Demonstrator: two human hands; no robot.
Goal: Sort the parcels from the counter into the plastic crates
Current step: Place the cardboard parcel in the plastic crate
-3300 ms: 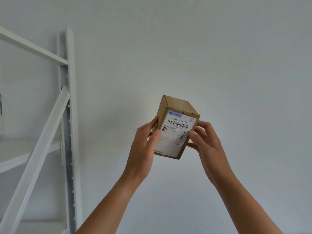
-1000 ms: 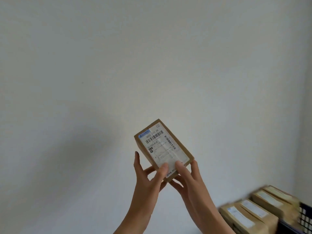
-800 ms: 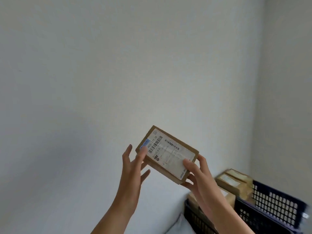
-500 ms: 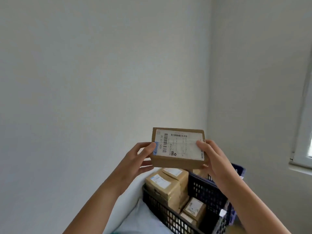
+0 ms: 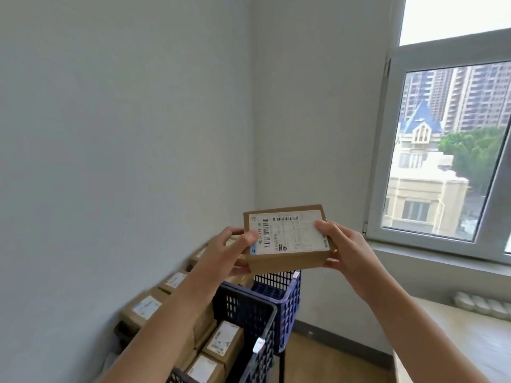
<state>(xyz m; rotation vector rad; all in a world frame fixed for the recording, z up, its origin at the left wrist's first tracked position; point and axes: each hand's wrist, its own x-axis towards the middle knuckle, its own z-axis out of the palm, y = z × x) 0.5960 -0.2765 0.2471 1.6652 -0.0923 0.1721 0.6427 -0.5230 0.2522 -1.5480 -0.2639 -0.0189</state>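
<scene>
The person holds one brown parcel (image 5: pixel 286 261) up in the air with both hands, and its white label (image 5: pixel 290 234) faces up toward them. The left hand (image 5: pixel 226 254) grips the left end: the thumb lies on the corner of the label and the fingers are curled under the box. The right hand (image 5: pixel 345 248) grips the right end in the same way, thumb on top, fingers below. Under the hands stand two plastic crates, a dark crate (image 5: pixel 249 308) nearer to the person and a blue crate (image 5: pixel 287 297) behind it. Below the left forearm, labelled parcels (image 5: pixel 224 341) lie packed in the dark crate. More boxes lie to the left of it, maybe in another crate; its wall is not clear to me. To the right of the right hand is a window (image 5: pixel 442 150).
</scene>
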